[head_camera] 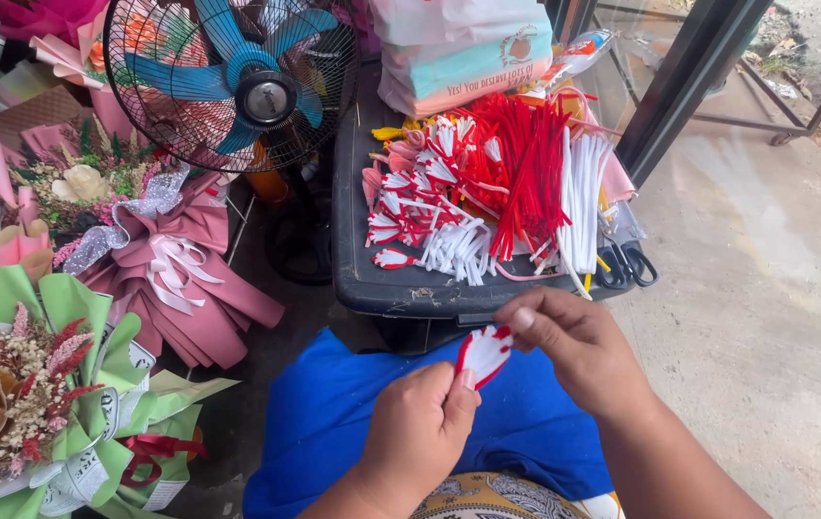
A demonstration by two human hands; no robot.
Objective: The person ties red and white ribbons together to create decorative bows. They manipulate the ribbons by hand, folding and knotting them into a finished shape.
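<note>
Your left hand (420,430) and right hand (564,348) both pinch the small red-and-white fuzzy wire petal (483,354) above your blue lap; pull unevenly and its loop could twist or slip toward the dark plastic tray (381,288)

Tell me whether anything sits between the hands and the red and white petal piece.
Nothing does. The left hand pinches the red and white petal piece at its lower edge, and the right hand grips its top; both touch it directly, above the blue cloth.
</note>
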